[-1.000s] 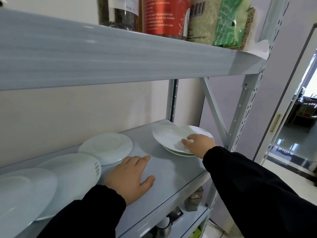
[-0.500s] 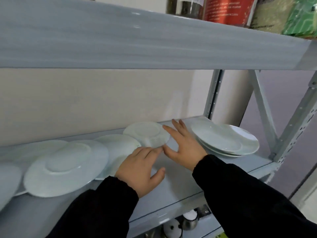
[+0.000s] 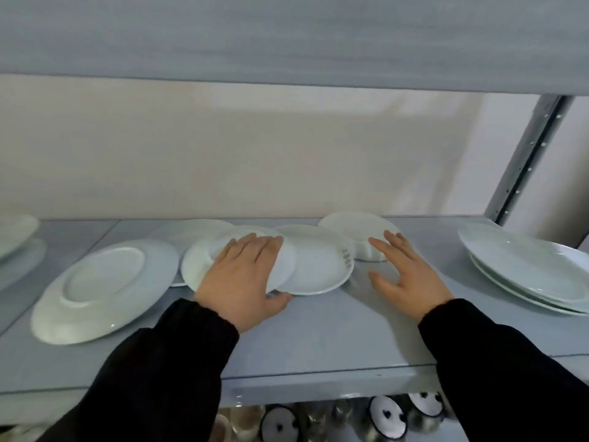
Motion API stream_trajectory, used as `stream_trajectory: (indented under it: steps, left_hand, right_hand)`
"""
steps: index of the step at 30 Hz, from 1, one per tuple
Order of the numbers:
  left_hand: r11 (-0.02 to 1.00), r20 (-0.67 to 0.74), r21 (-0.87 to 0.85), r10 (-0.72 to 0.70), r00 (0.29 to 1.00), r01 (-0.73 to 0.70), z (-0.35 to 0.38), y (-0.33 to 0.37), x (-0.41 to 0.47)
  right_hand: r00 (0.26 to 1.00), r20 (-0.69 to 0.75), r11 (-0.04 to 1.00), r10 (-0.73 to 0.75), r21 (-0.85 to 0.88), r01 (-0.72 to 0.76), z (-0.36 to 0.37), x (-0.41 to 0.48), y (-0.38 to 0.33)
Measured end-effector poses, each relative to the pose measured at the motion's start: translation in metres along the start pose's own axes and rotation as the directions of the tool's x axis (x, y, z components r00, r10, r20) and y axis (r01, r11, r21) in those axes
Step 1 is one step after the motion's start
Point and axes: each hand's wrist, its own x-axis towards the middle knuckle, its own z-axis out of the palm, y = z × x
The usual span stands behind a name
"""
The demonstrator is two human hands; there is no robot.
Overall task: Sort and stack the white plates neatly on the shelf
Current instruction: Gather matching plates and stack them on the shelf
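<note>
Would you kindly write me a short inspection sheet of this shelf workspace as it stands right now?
Surface: grey shelf board, bare along its front edge.
Job's things: large upside-down plate at left; overlapping cluster of plates mid-shelf, among them a marked plate; small upside-down dish behind it; stack of upright plates at right; more plates cut off at far left.
Clutter: nothing seen on this shelf.
Grips: left hand flat on the small plate in the cluster, thumb under its rim; right hand open beside the dish, contact unclear.
Cables: nothing seen.
Surroundings: beige wall, upper shelf overhead, perforated metal post, round items on the shelf below.
</note>
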Motion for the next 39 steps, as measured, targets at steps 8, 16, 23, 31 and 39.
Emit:
stream_trajectory:
  steps: [8, 16, 23, 31, 39]
  left_hand:
    - [0.956, 0.309, 0.29, -0.143, 0.94, 0.05, -0.012, -0.026, -0.002]
    - [0.938, 0.069, 0.309, -0.185, 0.98, 0.155, -0.016, -0.029, -0.005]
    - [0.965, -0.23, 0.144, -0.182, 0.956, 0.218, -0.061, -0.032, 0.014]
    - [0.984, -0.526, -0.178, -0.092, 0.845, -0.004, -0.081, 0.019, 0.06]
    - [0.676, -0.328, -0.735, -0.284, 0.901, -0.054, -0.069, 0.117, 0.115]
  right_hand:
    - [0.992, 0.125, 0.999, 0.012, -0.039, -0.008, 0.004, -0.001, -0.001]
    - [0.977, 0.199, 0.995, 0.074, -0.085, -0.058, 0.006, -0.004, -0.004]
    - [0.974, 0.195, 0.988, 0.113, -0.129, -0.088, 0.0, -0.007, -0.007]
    - [0.986, 0.114, 0.986, 0.119, -0.127, -0.104, -0.016, -0.021, -0.013]
    - [0.997, 0.034, 0.985, 0.067, -0.159, -0.061, -0.062, -0.087, 0.01]
